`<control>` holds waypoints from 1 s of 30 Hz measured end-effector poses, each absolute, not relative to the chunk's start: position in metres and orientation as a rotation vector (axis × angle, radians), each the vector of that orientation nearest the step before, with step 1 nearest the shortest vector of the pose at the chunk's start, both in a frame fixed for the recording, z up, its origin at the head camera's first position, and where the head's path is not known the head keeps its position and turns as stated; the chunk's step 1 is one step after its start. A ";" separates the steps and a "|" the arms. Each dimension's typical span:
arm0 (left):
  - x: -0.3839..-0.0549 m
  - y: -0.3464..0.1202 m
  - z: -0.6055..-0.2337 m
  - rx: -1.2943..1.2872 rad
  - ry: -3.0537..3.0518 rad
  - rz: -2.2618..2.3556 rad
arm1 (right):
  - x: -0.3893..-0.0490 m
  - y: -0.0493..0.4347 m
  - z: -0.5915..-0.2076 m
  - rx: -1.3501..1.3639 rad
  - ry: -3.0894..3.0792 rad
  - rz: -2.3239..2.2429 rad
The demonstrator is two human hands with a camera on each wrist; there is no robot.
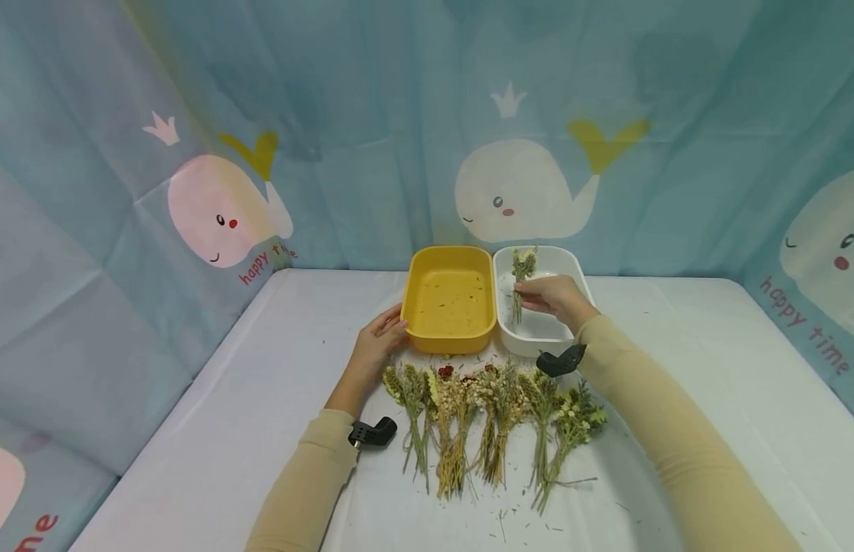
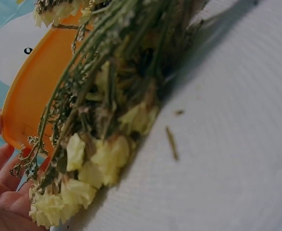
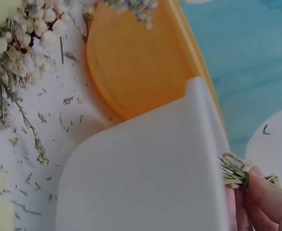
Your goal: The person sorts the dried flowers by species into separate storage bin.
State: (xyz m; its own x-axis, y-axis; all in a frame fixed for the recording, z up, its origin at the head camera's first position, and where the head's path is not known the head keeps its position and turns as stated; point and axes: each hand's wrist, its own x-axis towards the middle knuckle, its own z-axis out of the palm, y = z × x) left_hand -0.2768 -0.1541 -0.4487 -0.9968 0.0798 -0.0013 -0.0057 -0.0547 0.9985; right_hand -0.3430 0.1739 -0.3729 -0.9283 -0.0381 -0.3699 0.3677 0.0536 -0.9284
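My right hand (image 1: 554,297) pinches a small tied bunch of dried flowers (image 1: 523,264) between thumb and fingers. The bunch is upright over the white bin (image 1: 527,345), its blossoms at the top. In the right wrist view its twine-bound stems (image 3: 235,174) show beyond the bin's wall. At the left front corner of the yellow bin (image 1: 448,295), my left hand (image 1: 377,343) touches the outer side with relaxed fingers. Several tied dried bunches (image 1: 496,391) lie in a row in front of both bins. Pale yellow blossoms (image 2: 92,166) partly cover the yellow bin in the left wrist view.
Both bins stand side by side at the back of the white-covered table (image 1: 316,330). Bits of stem and leaf lie scattered on the cloth and in the yellow bin. A blue curtain (image 1: 385,153) with whale prints hangs behind and at the sides.
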 end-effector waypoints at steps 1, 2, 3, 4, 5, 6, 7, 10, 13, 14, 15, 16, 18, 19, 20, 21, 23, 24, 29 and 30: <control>-0.277 -0.154 -0.449 0.087 2.114 2.238 | -0.344 0.173 -0.375 0.342 2.042 -1.942; -0.277 -0.154 -0.449 0.085 2.109 2.239 | -0.345 0.173 -0.377 0.353 2.042 -1.939; -0.276 -0.154 -0.449 0.089 2.105 2.238 | -0.346 0.172 -0.379 0.360 2.044 -1.933; -0.276 -0.154 -0.450 0.082 2.104 2.235 | -0.346 0.172 -0.382 0.370 2.044 -1.933; -0.276 -0.153 -0.450 0.074 2.105 2.233 | -0.347 0.172 -0.384 0.375 2.044 -1.932; -0.276 -0.153 -0.450 0.067 2.108 2.229 | -0.348 0.172 -0.386 0.376 2.042 -1.933; -0.276 -0.154 -0.450 0.063 2.114 2.222 | -0.349 0.172 -0.388 0.373 2.042 -1.932; -0.276 -0.154 -0.450 0.045 2.135 2.215 | -0.350 0.171 -0.391 0.351 2.037 -1.939; -0.277 -0.154 -0.450 0.054 2.140 2.217 | -0.350 0.170 -0.393 0.322 2.033 -1.938; -0.276 -0.154 -0.450 0.058 2.132 2.222 | -0.350 0.169 -0.393 0.314 2.034 -1.935; -0.276 -0.154 -0.449 0.061 2.125 2.227 | -0.350 0.169 -0.393 0.313 2.035 -1.931; -0.276 -0.154 -0.449 0.065 2.118 2.231 | -0.350 0.168 -0.394 0.311 2.042 -1.923; -0.275 -0.154 -0.449 0.076 2.107 2.237 | -0.350 0.168 -0.396 0.314 2.046 -1.907; -0.275 -0.154 -0.449 0.077 2.103 2.238 | -0.350 0.168 -0.397 0.313 2.052 -1.900; -0.274 -0.154 -0.449 0.073 2.102 2.240 | -0.350 0.168 -0.398 0.315 2.061 -1.889; -0.274 -0.154 -0.449 0.078 2.107 2.238 | -0.351 0.168 -0.399 0.315 2.071 -1.878; -0.274 -0.154 -0.449 0.095 2.115 2.236 | -0.351 0.168 -0.401 0.319 2.093 -1.856; -0.274 -0.154 -0.449 0.096 2.117 2.239 | -0.351 0.167 -0.402 0.324 2.104 -1.847; -0.275 -0.153 -0.449 0.107 2.148 2.229 | -0.352 0.166 -0.404 0.355 2.115 -1.805; -0.275 -0.153 -0.449 0.100 2.151 2.227 | -0.352 0.166 -0.405 0.367 2.111 -1.794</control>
State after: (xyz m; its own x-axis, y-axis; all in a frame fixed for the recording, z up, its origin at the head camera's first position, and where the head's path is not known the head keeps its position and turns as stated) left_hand -0.2751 -0.1527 -0.4488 -0.9970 0.0760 0.0162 0.0136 -0.0350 0.9993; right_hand -0.3524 0.1656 -0.4051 -0.9071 -0.0258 -0.4202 0.4105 0.1668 -0.8965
